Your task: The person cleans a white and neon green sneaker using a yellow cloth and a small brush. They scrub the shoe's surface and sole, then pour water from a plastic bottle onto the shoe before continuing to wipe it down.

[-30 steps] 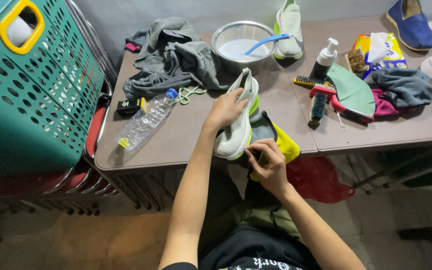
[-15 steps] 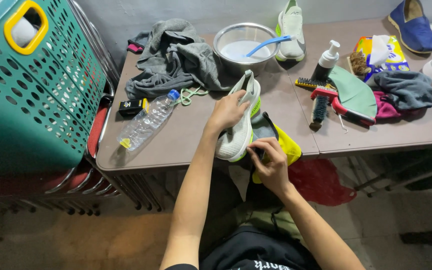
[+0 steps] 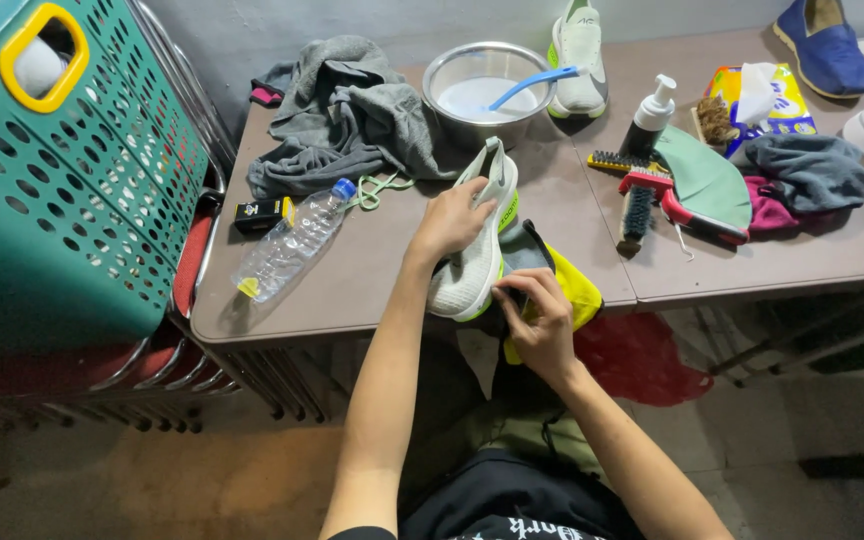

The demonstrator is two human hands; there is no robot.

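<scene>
White knit running shoe with lime-green trim and a pale foam sole (image 3: 472, 240): lies at the near edge of the brown surface (image 3: 372, 270), partly overhanging it, tipped on its side with the sole turned toward the right hand; long axis runs away from the person and slightly rightward; which end is the toe cannot be told for certain, the far, narrower end rising toward the round steel bowl of cloudy water (image 3: 472, 95) beyond the left hand. Left hand (image 3: 449, 218): closed over the upper at mid-length, fingers wrapped on the knit, steadying it. Right hand (image 3: 540, 318): below the near end of the shoe, fingers pinched on a dark and yellow cloth (image 3: 577, 290) pressed against the sole edge; the two hands stand close but apart. Handling, judged: light; upper soft and collapsible, so a grip there will dent it; sole springy yet firm, the better place to hold, at the midfoot or heel; probably damp and a little slippery. Nearby: clear plastic bottle with blue cap (image 3: 292, 245) lying left of the left hand; crumpled grey cloths (image 3: 347, 120) beyond it; red-handled brush with dark bristles (image 3: 637, 205) and white pump bottle (image 3: 649, 115) to the right of both hands; matching shoe (image 3: 580, 55) standing behind the bowl.
</scene>
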